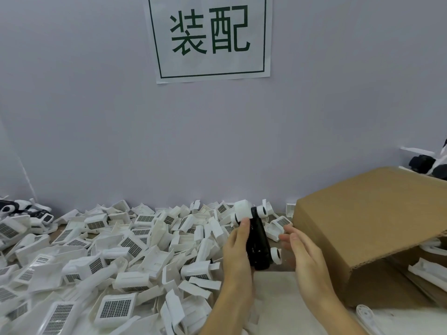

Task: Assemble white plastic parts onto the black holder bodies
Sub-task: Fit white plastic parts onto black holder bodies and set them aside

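Left hand (238, 247) wraps black holder body (258, 243) above pile of white parts (116, 250), fingertips hidden behind it. Right hand (303, 252) loose, fingers straight, empty. Cardboard box (367, 228) cut off right.

A factory assembly station is indicated by a printed sign (210, 37) reading "装配" taped on the plain wall, a bench (278, 281) heaped with identical white plastic parts (116, 308), and a cardboard box (370, 228) alongside.

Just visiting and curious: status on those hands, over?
Left hand grips black holder body, white parts already fitted. Right hand open beside it. Cardboard box close on right.
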`<state>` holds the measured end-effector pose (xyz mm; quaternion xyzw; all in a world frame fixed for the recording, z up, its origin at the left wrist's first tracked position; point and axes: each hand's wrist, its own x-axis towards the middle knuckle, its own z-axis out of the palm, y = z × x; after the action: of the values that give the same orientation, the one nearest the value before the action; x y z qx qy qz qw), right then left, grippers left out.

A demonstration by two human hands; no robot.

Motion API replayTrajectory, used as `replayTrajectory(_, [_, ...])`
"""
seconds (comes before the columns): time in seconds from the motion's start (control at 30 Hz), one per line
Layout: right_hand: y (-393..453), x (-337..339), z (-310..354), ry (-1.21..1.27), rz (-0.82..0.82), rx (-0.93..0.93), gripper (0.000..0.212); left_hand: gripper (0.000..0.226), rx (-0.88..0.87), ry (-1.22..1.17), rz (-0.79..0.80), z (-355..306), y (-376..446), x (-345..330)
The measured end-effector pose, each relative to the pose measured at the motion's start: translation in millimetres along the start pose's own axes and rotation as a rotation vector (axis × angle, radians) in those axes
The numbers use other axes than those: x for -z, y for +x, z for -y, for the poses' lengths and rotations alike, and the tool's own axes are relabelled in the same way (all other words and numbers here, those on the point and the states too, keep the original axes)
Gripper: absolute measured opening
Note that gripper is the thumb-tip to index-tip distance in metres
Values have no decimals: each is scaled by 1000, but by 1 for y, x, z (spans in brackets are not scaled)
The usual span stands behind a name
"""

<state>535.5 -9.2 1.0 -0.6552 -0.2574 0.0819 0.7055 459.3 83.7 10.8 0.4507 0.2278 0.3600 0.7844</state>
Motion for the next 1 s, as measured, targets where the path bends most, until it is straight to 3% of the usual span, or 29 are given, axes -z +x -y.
replayTrajectory(0.1, [1, 0, -1, -19, -4, -17, 28, 63, -38, 37, 21, 0, -1, -1])
replayTrajectory(0.2, [2, 0, -2, -20, -11, -29, 29, 64, -27, 117, -71, 3, 2, -3])
replayTrajectory(0.3, [3, -1, -2, 2, -26, -42, 31, 49, 18, 86, -126, 2, 2, -1])
replayTrajectory(0.43, [3, 0, 0, 27, -38, -70, 33, 41, 71, -135, -50, -5, 1, 0])
replayTrajectory(0.6, [3, 0, 3, 55, -18, -110, 32, 50, 72, -220, 48, -10, 0, 1])
replayTrajectory(0.73, [-3, -1, 8, 57, 124, -151, 35, 43, 145, -347, 32, -10, -2, -1])
replayTrajectory(0.93, [-8, -4, 15, 120, 385, -144, 30, 53, 229, -407, 37, -13, -5, 2])
replayTrajectory(1.0, [-8, -3, 13, 160, 450, -159, 38, 51, 248, -449, 38, -14, -4, 3])
